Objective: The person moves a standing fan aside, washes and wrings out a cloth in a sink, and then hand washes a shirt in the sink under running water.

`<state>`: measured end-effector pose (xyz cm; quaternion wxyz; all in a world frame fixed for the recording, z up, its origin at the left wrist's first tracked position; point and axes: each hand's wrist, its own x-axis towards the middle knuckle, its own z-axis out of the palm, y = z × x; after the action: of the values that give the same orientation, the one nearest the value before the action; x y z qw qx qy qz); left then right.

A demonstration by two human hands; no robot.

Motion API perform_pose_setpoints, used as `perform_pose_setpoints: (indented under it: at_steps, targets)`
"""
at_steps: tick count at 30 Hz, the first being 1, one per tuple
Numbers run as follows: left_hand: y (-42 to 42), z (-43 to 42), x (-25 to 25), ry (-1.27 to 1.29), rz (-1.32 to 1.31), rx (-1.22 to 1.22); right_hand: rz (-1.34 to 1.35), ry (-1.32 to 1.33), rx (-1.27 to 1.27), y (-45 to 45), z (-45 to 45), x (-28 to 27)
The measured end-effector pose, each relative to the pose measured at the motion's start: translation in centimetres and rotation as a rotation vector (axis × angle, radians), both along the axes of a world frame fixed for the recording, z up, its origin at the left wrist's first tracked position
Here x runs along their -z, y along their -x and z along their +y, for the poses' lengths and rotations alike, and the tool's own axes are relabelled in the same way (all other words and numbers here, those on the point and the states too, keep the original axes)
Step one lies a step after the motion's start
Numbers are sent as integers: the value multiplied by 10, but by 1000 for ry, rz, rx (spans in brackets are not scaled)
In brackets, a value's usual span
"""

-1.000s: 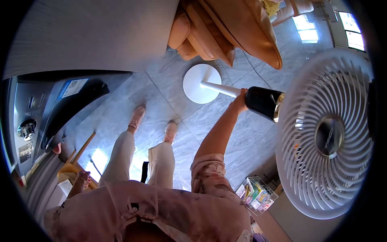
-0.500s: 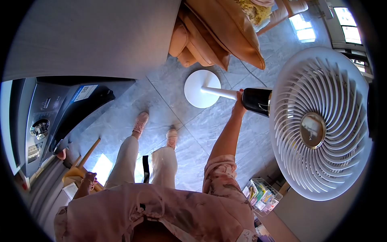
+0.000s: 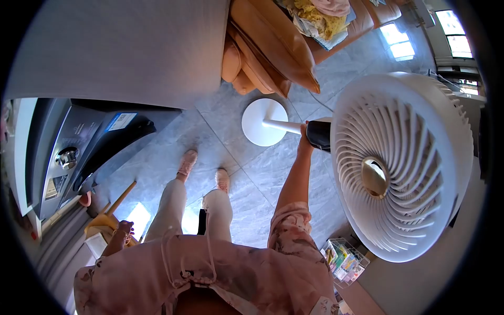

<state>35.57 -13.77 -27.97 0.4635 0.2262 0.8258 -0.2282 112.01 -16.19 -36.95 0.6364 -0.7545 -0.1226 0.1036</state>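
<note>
My right hand [image 3: 305, 137] is closed around the upper end of the white pole of a standing fan, just below its black neck [image 3: 318, 136]. The round white fan head [image 3: 388, 173] has curved grille blades and a shiny centre cap, and is turned partly sideways. The fan's white round base [image 3: 261, 123] rests on the tiled floor, joined by the slim pole [image 3: 282, 125]. My left hand [image 3: 125, 229] hangs low at my left side with its fingers curled in and nothing visible in them. It is near a wooden stool [image 3: 103, 223].
Tan leather cushions [image 3: 273, 47] lean at the sofa's end, with crumpled cloths [image 3: 323, 21] behind. A grey appliance with a knob [image 3: 71, 157] stands at left, beside a large grey surface [image 3: 121, 47]. A wire basket of packets [image 3: 344, 261] stands at lower right. A thin cord [image 3: 318, 103] runs behind the fan.
The fan head has swung left and turned, so its side now shows more. My right hand has shifted slightly left, still on the pole. My left hand stays low at my side.
</note>
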Motion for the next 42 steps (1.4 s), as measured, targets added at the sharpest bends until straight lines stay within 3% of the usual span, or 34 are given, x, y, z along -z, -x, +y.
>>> perform_pose_setpoints:
  at_steps: [5,7,8,9,10,11,12,13,14,16,17,19,20,22,23,24,25,26,27,29,31,34,37,41,42]
  targets:
    - [-5,-19,-18,-58,-54,5,0,-37,27,13,7,-12]
    - [2,-36,-29,-100,-127,-86,2,101,-35,26,-6,-14]
    - [9,-49,-30,-158,-173,-113,3,317,-9,26,-26,25]
    - [19,-64,-29,-214,-222,-142,149,338,-24,41,-41,43]
    - [51,-83,-27,-46,-395,-469,338,365,-175,56,-65,64]
    - [34,-92,-47,-32,-239,-161,646,702,-439,88,-57,-15]
    - [4,-96,-80,18,-56,127,838,837,-651,95,-66,8]
    - [27,-134,-71,-94,-75,157,853,985,-790,128,-65,-24]
    - [13,-139,-109,-97,-42,42,753,1018,-880,157,-72,-27]
    - [3,-165,-162,-48,62,-125,590,970,-1298,200,-90,-33]
    - [16,-191,-158,-115,55,-207,418,1002,-1556,227,-79,-55]
    - [34,-230,-159,-187,64,-285,322,992,-1808,274,-68,-84]
    - [37,-238,-170,-174,84,-228,414,970,-1804,289,-66,-82]
    - [45,-244,-182,-179,108,-125,325,765,-1952,308,-28,-84]
    - [59,-256,-168,-344,52,152,287,660,-2017,323,-3,-100]
    - [72,-259,-150,-365,0,-197,181,702,-2048,334,24,-118]
    - [63,-237,-184,-399,-6,-547,84,745,-2075,359,49,-173]
    - [68,-227,-207,-396,-16,-625,-73,724,-2122,385,68,-211]
    - [77,-227,-198,-510,-38,-645,-237,696,-2158,407,87,-238]
    - [103,-225,-181,-673,-25,-563,-285,681,-2073,454,117,-266]
    - [131,-216,-179,-648,-46,-561,-168,567,-2034,503,145,-279]
    - [173,-218,-188,-651,-40,-602,-107,455,-2090,607,159,-343]
    - [220,-222,-168,-655,-12,-677,-283,331,-2116,690,164,-400]
    - [276,-233,-123,-610,49,-707,-479,-44,-1914,756,190,-444]
    - [285,-222,-136,-593,39,-729,-588,-135,-1858,769,202,-456]
